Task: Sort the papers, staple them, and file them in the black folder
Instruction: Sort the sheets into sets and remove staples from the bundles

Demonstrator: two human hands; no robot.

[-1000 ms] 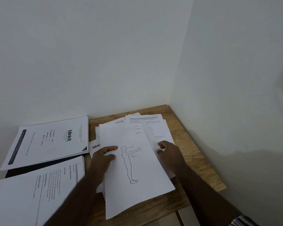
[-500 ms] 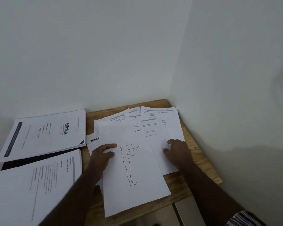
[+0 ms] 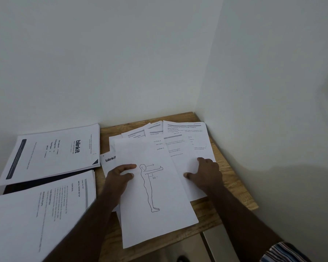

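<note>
The right hand is sliding a printed text sheet out toward the right edge of the wooden surface; a second ago that sheet was lying mostly under the body-outline sheet, and it is now fanning clear of it, with more of its text showing. The right grip is lying fairly flat, fingers spread and pressing down on the text sheet, holding nothing closed. The left hand is pinning the left edge of the body-outline sheet, thumb on top and fingers lightly bent; whether any finger is tucking under the edge cannot be told. That hand is staying where it was. Further loose sheets are fanning out behind, near the wall corner. To the left, a blinkit-headed stack and a second text stack are lying over a dark object, probably the black folder, which is mostly covered. No stapler is showing. In my judgement the sorting stage is under way: the pile is being spread for separation, and stapling and filing are not yet begun.
</note>
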